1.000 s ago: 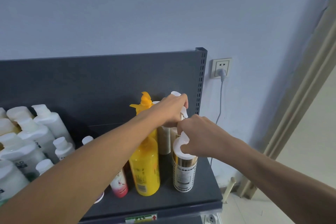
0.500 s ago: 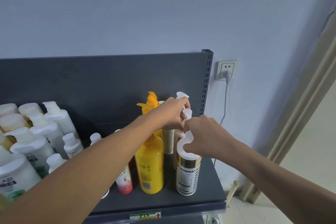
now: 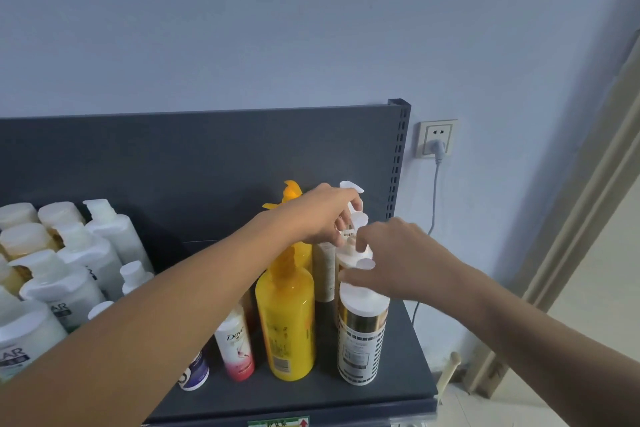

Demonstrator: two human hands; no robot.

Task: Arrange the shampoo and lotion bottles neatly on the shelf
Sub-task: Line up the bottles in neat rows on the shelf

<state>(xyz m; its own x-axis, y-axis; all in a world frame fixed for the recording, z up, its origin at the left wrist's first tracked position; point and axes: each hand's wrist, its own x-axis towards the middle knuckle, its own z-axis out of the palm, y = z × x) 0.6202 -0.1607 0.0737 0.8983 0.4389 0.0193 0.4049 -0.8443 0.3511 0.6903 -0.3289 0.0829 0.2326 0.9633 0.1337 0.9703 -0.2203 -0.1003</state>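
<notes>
Forearms: both bare, reaching in from the near side over the shelf; the left one crosses above the front-row bottles.
Shelf front edge: green-and-red label strip stuck near the middle.
Front row, right end: gold-banded bottle, upright with a white cap, closest to the front right corner. The yellow bottle stands upright just beside it on the left, with a narrow gap between them.
Front row, further left: pink-and-white Dove bottle, then a small dark-blue bottle, partly hidden.
Left part of shelf: white bottles packed close, several rows deep, running out past the view's edge.
Right hand: fingers and thumb curled round the front pump head, which is white and sits directly above the gold-banded bottle's cap. The thumb lies just over that cap.
Left hand: a little further in, fingers curled round the stem of the rear pump, also white, with its spout tip poking above the knuckles.
Second row: beige bottle behind the gap between yellow and gold-banded. An orange pump shows past the left wrist, close to the back.
Back panel: dark grey and plain, with a perforated upright along its right edge.
Wall: blue-grey. The socket sits right of the upright, with a grey cable plugged in and hanging down past the shelf's right edge.
Far right: pale door frame.
</notes>
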